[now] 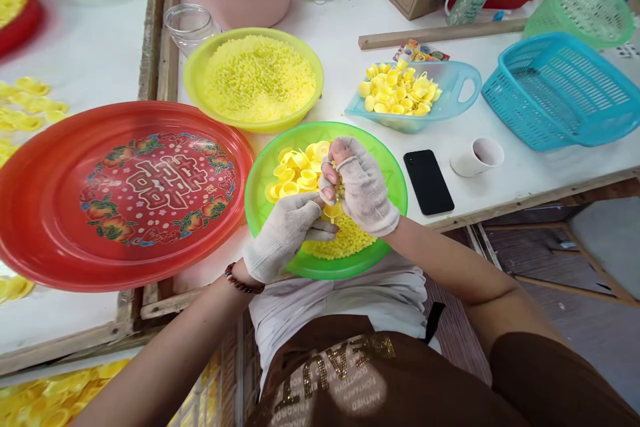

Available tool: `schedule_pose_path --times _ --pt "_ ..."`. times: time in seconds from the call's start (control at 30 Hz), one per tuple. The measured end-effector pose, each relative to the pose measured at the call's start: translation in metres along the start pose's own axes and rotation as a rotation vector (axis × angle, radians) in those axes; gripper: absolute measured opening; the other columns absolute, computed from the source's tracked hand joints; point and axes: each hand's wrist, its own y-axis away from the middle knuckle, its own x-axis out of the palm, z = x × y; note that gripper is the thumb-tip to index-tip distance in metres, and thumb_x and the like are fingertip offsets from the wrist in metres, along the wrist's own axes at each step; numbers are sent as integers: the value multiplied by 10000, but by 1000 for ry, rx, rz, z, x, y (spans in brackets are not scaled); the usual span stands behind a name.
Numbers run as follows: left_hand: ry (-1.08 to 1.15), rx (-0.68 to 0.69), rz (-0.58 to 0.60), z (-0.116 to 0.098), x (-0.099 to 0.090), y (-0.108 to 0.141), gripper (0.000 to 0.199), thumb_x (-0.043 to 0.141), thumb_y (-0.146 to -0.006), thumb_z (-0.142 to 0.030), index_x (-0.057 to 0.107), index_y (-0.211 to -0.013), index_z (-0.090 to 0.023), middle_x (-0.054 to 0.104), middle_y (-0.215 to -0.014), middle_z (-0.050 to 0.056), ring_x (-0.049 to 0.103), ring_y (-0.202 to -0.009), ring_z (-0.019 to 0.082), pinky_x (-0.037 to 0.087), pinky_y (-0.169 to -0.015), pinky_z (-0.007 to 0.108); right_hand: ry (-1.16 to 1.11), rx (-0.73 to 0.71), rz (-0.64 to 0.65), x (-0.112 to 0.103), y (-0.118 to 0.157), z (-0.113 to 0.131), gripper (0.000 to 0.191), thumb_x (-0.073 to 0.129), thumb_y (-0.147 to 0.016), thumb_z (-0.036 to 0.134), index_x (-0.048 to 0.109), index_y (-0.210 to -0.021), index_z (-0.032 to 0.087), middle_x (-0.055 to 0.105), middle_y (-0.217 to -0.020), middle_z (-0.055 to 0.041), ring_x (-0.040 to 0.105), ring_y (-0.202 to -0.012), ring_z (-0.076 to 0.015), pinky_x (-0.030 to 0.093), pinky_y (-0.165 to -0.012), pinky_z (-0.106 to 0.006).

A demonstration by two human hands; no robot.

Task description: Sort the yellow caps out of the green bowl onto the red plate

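Dressed in white and brown

White knit gloves with bared fingertips cover the left hand [287, 230] and right hand [367, 187]. A reddish-brown beaded bracelet [243, 280] circles the left wrist. The brown top [450, 390] — short-sleeved — carries glittery gold capitals above smaller pale lettering.

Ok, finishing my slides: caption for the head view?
Left hand and right hand, gloved, above a green tray of yellow pieces.

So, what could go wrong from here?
Yellow pellets in the curled right hand could dribble past the yellow cup-shaped piece just below it. The green basin seems to reach the near edge of the table, so pressing on its near rim might tip it. The white cup stands beside the black phone; a stray sweep could topple it.
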Motion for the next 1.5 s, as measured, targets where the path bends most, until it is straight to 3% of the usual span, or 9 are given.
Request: schedule_pose_path --times 0.23,0.4,0.63,0.87,1.13,1.3,1.5 --pt "-20 25 -5 0 -1 1 303 694 -843 -333 680 -1071 -133 731 -1042 100 758 -727 185 657 -651 288 -23 -42 22 -3 -1 -4 338 617 -956 529 459 -842 253 451 -653 75 465 -483 -86 361 -442 -222" --pt "-40 21 -18 1 -4 1 289 687 -846 -316 687 -1070 -134 740 -988 85 759 -741 183 665 -704 311 -41 -61 58 -5 -2 -9 364 669 -925 545 469 -842 253 452 -632 85 488 -477 -82 378 -444 -216" --pt "0 15 -21 3 -6 2 319 721 -869 -396 696 -1044 -130 738 -888 77 746 -710 178 651 -678 289 -61 22 -10 -4 -4 3 419 704 -897 549 426 -804 249 415 -592 97 370 -412 -56 254 -395 -203" --pt "-4 10 39 4 -8 1 351 759 -827 -399 710 -1064 -145 736 -906 62 751 -752 194 650 -715 304 -19 -47 72 -5 3 -6 366 662 -934 551 460 -899 247 472 -652 91 481 -487 -74 373 -445 -209" --pt "-20 71 26 6 -7 2 399 737 -876 -432 672 -1160 -159 724 -992 58 743 -755 169 652 -729 299 -49 15 -18 -9 2 6 411 658 -933 553 408 -832 242 428 -608 104 388 -431 -50 262 -403 -189" --pt "102 62 -5 3 -8 3 371 779 -850 -403 632 -1105 -179 678 -878 9 745 -734 170 653 -675 282 108 20 25 -28 17 17 359 680 -927 517 486 -859 223 455 -613 99 353 -413 -35 227 -393 -187" --pt "55 96 -49 -4 -5 7 360 793 -828 -435 645 -1001 -156 672 -816 12 721 -655 151 650 -628 274 489 49 208 -49 33 19 296 597 -993 448 523 -843 204 445 -645 67 398 -501 -62 311 -466 -221"
